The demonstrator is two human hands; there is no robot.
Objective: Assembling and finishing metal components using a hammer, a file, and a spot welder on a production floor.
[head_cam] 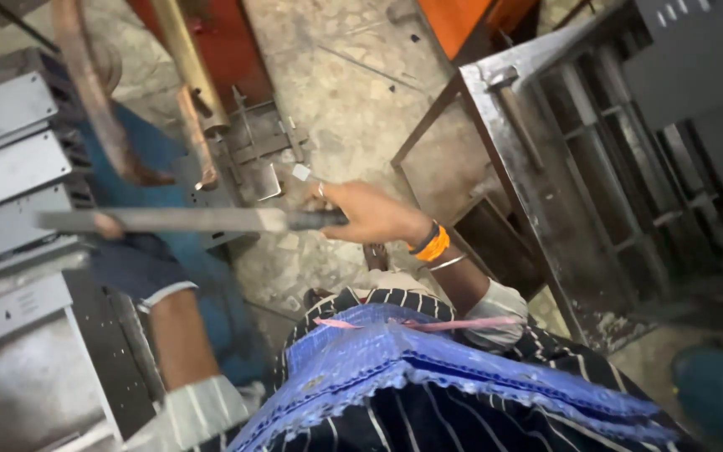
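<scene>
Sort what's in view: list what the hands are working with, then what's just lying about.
In hand:
- long flat metal bar, gripped by the bare right hand and the gloved left hand

Lying about:
- stacked grey sheet-metal panels
- steel frame table
- hammer on that table
- orange cabinet

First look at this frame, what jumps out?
A long flat metal bar runs across mid-frame, gripped at one end by the bare right hand, which wears orange bands at the wrist, and at the other by the left hand in a dark blue glove. Grey sheet-metal panels are stacked at the left. A dark steel frame stands on the stone floor at the right.
</scene>
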